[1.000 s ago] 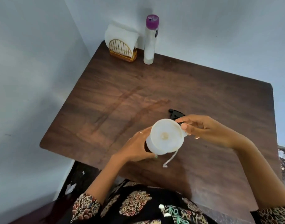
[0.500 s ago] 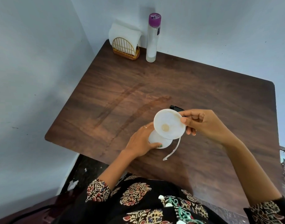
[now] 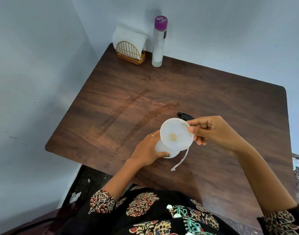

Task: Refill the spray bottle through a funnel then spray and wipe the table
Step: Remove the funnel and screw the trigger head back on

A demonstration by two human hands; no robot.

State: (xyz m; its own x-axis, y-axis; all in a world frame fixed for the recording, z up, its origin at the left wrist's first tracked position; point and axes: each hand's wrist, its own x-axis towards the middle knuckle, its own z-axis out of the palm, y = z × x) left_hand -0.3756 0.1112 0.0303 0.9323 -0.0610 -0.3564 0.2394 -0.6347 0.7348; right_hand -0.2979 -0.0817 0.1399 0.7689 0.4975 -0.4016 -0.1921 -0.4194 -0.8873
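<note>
A person's right hand [image 3: 211,131] pinched the funnel [image 3: 176,134] by its rim, fingers curled, tilted over the bottle [image 3: 162,148], which the left hand [image 3: 148,150] gripped upright on the bench [image 3: 230,92]. A second before, the funnel had covered the bottle squarely; it had since shifted up and right, likely still being seated. The black sprayer [image 3: 185,115] lay just behind, its tube [image 3: 180,161] trailing. A purple-capped refill [image 3: 158,43] stood at the far corner.
</note>
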